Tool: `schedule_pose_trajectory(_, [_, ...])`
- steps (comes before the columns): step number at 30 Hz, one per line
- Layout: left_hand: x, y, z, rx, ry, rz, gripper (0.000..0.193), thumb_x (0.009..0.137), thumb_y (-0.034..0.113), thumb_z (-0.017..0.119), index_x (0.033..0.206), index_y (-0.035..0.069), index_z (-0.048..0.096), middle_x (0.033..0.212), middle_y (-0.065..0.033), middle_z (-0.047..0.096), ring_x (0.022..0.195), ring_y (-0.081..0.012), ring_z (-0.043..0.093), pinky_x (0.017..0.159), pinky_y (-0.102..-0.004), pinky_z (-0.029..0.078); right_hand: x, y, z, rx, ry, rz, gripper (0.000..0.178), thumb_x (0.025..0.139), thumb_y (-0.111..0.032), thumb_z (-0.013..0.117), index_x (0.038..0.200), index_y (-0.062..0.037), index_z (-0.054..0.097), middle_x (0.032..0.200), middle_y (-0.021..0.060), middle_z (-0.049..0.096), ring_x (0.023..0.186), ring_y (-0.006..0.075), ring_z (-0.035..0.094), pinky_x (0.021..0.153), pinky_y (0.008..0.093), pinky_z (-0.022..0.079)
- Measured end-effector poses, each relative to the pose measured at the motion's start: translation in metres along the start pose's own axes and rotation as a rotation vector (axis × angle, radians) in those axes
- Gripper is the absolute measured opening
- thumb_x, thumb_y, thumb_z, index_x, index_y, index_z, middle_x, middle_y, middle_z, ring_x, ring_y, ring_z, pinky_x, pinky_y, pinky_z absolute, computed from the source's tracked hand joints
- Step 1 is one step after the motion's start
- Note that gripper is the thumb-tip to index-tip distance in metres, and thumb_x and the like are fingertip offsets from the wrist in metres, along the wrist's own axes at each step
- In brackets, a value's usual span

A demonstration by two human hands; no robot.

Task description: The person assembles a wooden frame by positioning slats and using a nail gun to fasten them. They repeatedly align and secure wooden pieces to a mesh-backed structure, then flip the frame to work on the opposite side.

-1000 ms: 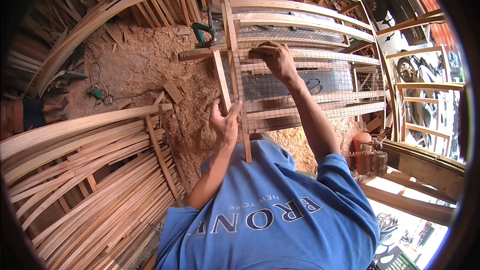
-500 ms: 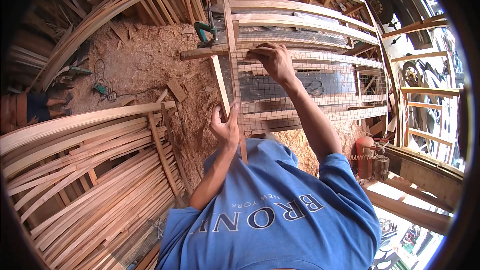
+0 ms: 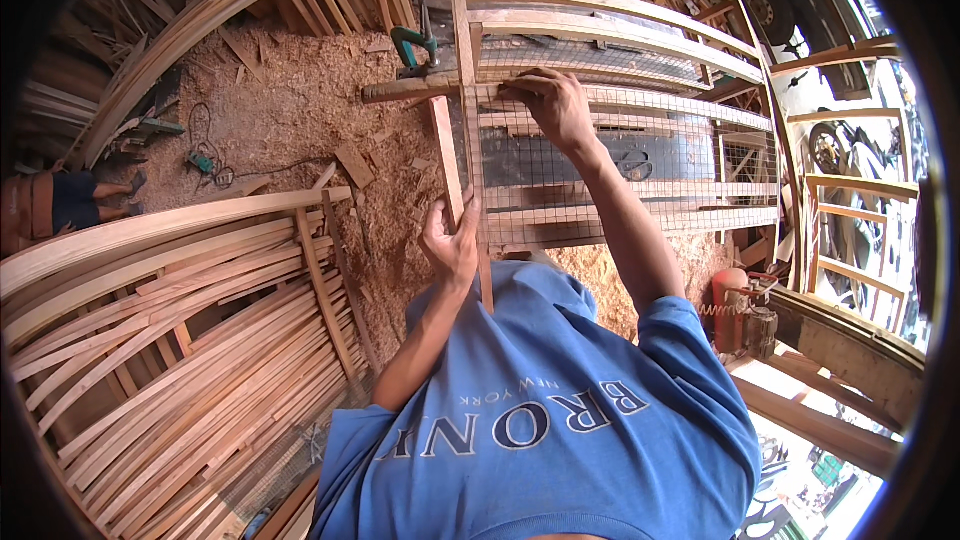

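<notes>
From my remote seat, timber (image 3: 190,360) lies stacked at left; the left hand (image 3: 450,248) has its grip around a wooden strip (image 3: 447,155) just left of a wooden frame (image 3: 463,35). Over wire mesh (image 3: 685,150), the right hand (image 3: 562,115) curls, its hold unclear to me.

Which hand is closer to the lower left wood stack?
Left. The left hand, holding a wooden stick, is right of the stack; the right hand is farther right, at the wire mesh.
</notes>
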State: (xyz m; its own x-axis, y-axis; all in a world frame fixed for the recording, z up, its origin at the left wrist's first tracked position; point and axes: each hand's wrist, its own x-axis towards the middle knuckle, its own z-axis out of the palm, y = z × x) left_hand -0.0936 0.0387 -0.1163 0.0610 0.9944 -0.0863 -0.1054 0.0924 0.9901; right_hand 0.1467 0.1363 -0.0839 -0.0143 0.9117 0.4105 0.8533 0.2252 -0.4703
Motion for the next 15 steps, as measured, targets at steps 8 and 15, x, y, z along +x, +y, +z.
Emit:
schedule_pose_trajectory(8, [0.001, 0.009, -0.005, -0.049, 0.001, -0.018, 0.025, 0.096, 0.010, 0.071, 0.113, -0.007, 0.062, 0.112, -0.0195, 0.073, 0.096, -0.0148, 0.069, 0.082, -0.0262, 0.056, -0.005, -0.004, 0.002, -0.056, 0.037, 0.019, 0.019, 0.093, -0.025, 0.063, 0.101, -0.0230, 0.081, 0.106, -0.0032, 0.076, 0.098, 0.0181, 0.069, 0.087, 0.0351, 0.046])
schedule_pose_trajectory(15, [0.005, 0.043, -0.009, 0.188, 0.012, -0.172, 0.040, 0.098, 0.027, 0.071, 0.124, -0.003, 0.065, 0.077, -0.0009, 0.064, 0.066, -0.0092, 0.057, 0.058, -0.0264, 0.049, -0.003, -0.003, 0.001, -0.076, 0.077, -0.064, 0.019, 0.093, -0.022, 0.065, 0.103, -0.0216, 0.081, 0.103, 0.0002, 0.077, 0.092, 0.0206, 0.072, 0.079, 0.0344, 0.052])
